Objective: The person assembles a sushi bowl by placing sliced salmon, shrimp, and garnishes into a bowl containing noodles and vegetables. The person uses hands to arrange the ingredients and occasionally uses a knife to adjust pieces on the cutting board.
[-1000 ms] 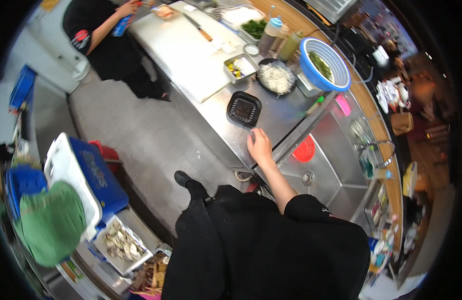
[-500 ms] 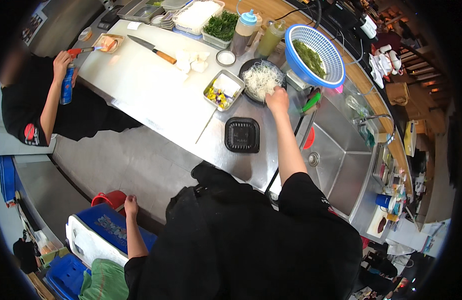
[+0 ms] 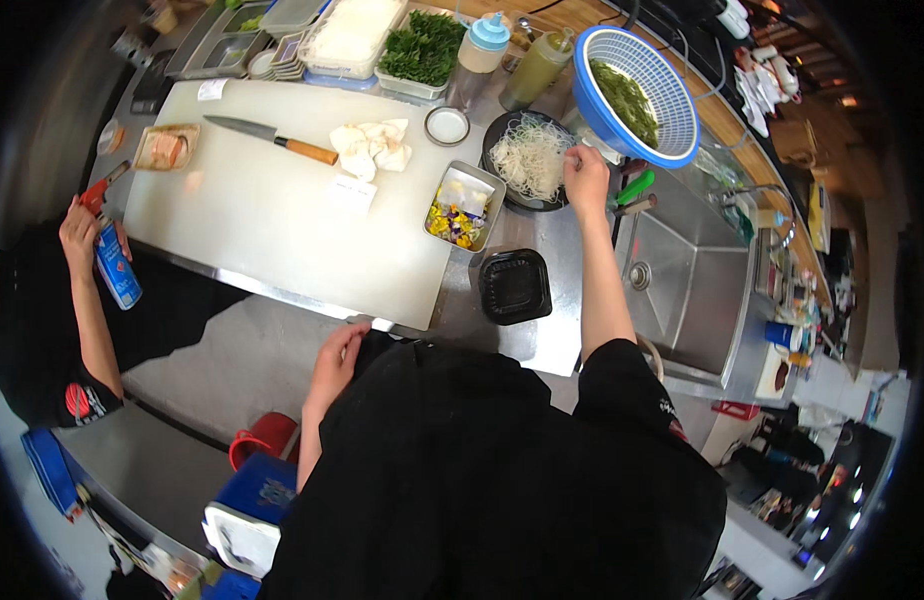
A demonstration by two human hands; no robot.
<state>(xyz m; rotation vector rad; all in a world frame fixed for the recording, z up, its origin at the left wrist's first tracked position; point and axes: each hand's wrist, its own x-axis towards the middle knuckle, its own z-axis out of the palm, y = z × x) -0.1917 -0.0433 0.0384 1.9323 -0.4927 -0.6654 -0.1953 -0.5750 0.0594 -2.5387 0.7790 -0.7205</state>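
Observation:
My right hand (image 3: 586,182) is closed at the right edge of a black bowl (image 3: 553,206), its fingertips pinched at a tangle of thin white strands (image 3: 530,156). Below the bowl, a square black plastic container (image 3: 515,287) lies on the steel counter. A metal tray (image 3: 496,194) of yellow and purple flowers stands left of the bowl. My left hand (image 3: 334,362) hangs by the counter's front edge, fingers loosely stretched, with nothing seen in it. A white cutting board (image 3: 282,220) bears a wooden-handled knife (image 3: 272,139) and crumpled white cloth or paper (image 3: 370,148).
At left a co-worker holds a blowtorch with a blue canister (image 3: 119,265) near a small tray of orange-pink pieces (image 3: 167,148). Squeeze bottles (image 3: 538,70), a tub of greens (image 3: 422,50) and a blue colander (image 3: 637,95) line the back. A sink (image 3: 672,290) lies right.
My left hand has risen from beside the blue bin to the counter's front edge. My right hand stays at the bowl's right side. The whole view has shifted and turned.

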